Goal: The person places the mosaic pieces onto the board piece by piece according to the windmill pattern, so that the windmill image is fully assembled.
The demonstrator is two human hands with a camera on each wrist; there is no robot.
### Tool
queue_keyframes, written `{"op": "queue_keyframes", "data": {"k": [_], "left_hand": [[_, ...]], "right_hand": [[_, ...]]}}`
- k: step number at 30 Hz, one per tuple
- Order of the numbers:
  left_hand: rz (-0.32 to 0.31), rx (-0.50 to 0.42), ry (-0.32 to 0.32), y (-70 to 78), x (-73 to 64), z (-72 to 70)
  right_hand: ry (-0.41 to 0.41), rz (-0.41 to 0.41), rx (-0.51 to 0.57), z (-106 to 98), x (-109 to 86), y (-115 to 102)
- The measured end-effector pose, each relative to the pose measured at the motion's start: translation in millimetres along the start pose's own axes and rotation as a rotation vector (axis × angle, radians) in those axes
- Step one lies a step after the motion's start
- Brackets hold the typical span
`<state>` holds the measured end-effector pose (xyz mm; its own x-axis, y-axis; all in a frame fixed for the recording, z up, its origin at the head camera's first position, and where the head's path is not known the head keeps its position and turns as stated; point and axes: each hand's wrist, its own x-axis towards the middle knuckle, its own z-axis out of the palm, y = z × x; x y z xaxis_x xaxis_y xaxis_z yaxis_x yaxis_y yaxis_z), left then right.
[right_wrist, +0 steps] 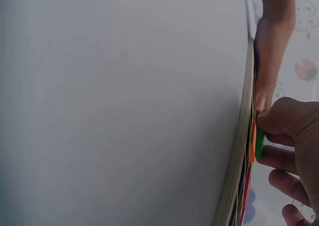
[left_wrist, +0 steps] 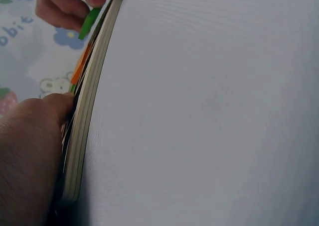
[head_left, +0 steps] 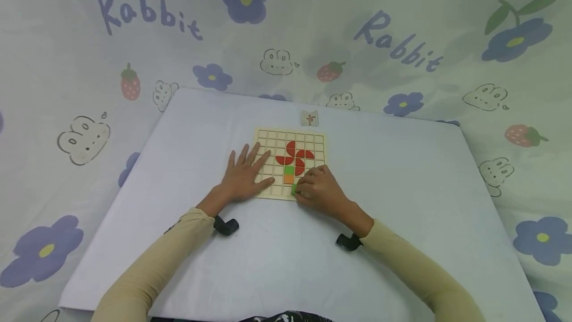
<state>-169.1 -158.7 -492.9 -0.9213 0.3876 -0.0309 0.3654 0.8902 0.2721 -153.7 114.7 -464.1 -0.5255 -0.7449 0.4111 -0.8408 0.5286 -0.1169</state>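
A pale wooden grid board (head_left: 268,137) lies on the table. Red rounded pieces (head_left: 291,148) form a pinwheel in its middle. Below them sit a green square (head_left: 289,169) and an orange square (head_left: 289,179). My left hand (head_left: 243,178) rests on the board's left side with fingers spread. Between thumb and fingers, my right hand (head_left: 321,190) pinches a green piece (right_wrist: 260,142) at the board's near right part. In the left wrist view that green piece (left_wrist: 89,23) is tilted just above the board. The right hand covers the board's lower right corner.
A small card (head_left: 310,118) printed with a red figure on a grid lies behind the board. White cloth covers the table (head_left: 402,178). Behind it hangs a curtain (head_left: 304,24) with rabbits and flowers. Black straps with dark blocks (head_left: 226,226) are at both wrists.
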Motion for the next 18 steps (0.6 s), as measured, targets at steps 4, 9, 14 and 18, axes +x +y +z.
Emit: {"op": "queue_keyframes", "data": {"k": [4,9,14,18], "left_hand": [[0.004,-0.001,-0.001,-0.1,0.2,1.3],[0.001,0.004,-0.007,-0.1,0.8,0.8],[-0.006,0.008,-0.021,0.3,1.0,0.0],[-0.008,0.004,-0.021,0.0,1.4,0.5]], "right_hand": [[-0.029,-0.034,-0.007,5.2,1.7,-3.8],[-0.054,-0.026,0.02,6.7,3.5,-5.0],[-0.101,-0.021,0.044,3.1,6.1,-6.8],[-0.129,-0.016,0.033,3.0,9.9,-7.1]]}}
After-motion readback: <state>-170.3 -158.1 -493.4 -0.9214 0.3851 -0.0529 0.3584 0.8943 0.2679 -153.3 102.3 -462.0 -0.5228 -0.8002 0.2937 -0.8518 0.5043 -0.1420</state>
